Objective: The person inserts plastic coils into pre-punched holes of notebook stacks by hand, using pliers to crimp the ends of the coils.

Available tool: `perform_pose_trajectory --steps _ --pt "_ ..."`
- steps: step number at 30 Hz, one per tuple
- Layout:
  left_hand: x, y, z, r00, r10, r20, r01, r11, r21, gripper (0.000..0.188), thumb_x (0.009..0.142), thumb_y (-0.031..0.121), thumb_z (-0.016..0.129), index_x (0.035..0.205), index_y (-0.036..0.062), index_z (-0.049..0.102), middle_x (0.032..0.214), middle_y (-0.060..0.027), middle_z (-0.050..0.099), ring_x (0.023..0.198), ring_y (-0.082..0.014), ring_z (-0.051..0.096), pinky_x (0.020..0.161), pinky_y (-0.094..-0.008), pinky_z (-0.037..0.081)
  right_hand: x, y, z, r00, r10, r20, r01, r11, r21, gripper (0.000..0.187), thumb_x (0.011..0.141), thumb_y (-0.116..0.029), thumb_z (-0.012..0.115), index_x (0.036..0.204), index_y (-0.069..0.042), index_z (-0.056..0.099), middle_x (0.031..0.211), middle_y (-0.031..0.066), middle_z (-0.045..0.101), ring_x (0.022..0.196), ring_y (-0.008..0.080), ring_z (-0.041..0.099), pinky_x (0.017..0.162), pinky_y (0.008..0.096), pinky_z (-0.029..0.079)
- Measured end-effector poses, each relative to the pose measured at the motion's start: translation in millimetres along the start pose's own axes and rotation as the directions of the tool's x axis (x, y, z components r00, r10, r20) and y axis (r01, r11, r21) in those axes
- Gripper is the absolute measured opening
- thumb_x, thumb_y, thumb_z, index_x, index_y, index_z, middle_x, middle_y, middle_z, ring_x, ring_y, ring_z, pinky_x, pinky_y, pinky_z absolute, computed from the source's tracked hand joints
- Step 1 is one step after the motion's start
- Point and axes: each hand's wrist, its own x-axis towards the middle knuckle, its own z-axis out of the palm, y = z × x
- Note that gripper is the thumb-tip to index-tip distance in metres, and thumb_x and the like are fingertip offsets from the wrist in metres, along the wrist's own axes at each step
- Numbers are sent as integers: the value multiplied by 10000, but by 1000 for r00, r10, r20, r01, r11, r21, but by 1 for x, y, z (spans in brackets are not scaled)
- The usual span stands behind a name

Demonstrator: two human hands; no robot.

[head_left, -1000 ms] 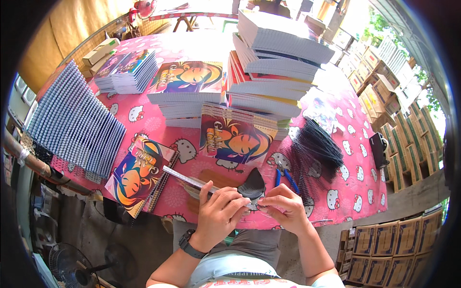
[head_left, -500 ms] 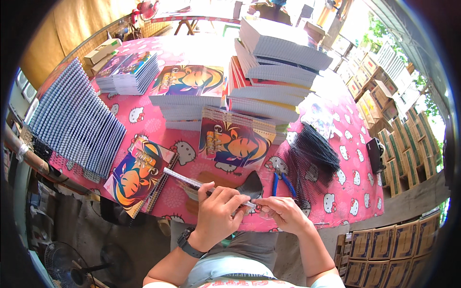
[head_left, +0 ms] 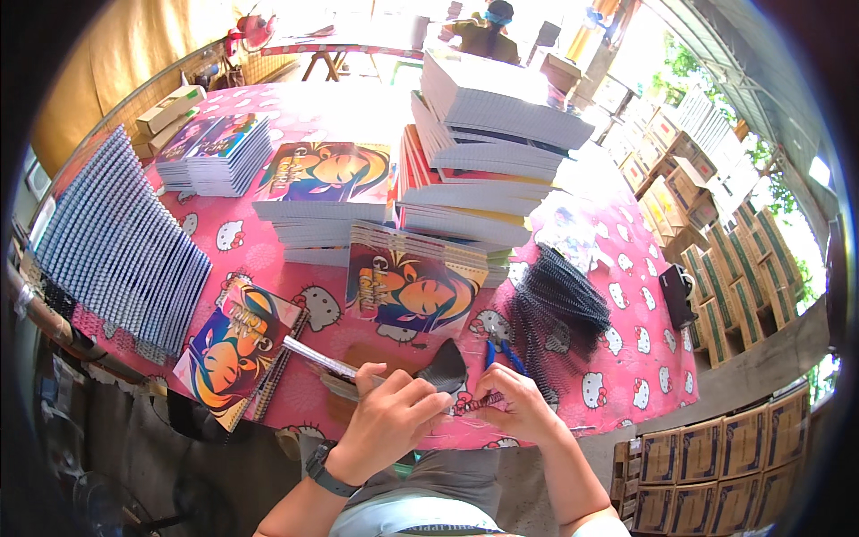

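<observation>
Near the table's front edge, a notebook (head_left: 315, 356) is turned edge-on, and my left hand (head_left: 394, 416) is closed around it. My right hand (head_left: 519, 404) has thumb and fingers pinched at the notebook's right end, on what looks like a thin binding coil (head_left: 469, 405); the fingertips partly hide it. Just beyond my hands lies a dark grey pointed piece (head_left: 445, 365). Blue-handled pliers (head_left: 506, 355) rest by my right hand, beside a heap of black spiral coils (head_left: 565, 291). Left of my left hand are notebooks with an illustrated cover (head_left: 240, 345).
A tall stack of unbound books (head_left: 501, 112) stands at the table's far middle, with illustrated notebooks (head_left: 416, 285) before it. Many coil-bound notebooks (head_left: 121, 255) are piled at the left. A black object (head_left: 677, 295) sits at the right edge. Cartons (head_left: 716, 465) line the floor. Another person (head_left: 488, 34) sits far back.
The whole view has shifted, so the table appears further left and lower. My right hand's fingers have curled in more at the notebook's end. My left hand keeps its hold.
</observation>
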Motion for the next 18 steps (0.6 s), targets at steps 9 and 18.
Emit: perform_pose_trajectory --steps 9,18 --pt "0 -4 0 997 -21 75 15 997 79 230 792 328 672 941 160 625 883 15 605 816 -162 574 946 -431 256 2 7 2 998 59 2 -59 985 161 214 818 -131 677 992 -21 620 897 118 639 800 270 603 710 356 478" --pt "5 3 -1 998 -65 -13 65 995 72 148 795 274 665 868 152 624 863 26 612 819 -161 572 950 -439 240 -44 18 37 923 76 376 -63 997 -45 513 841 -261 652 1270 -44 472 1215 250 507 1119 384 486 986 449 374"
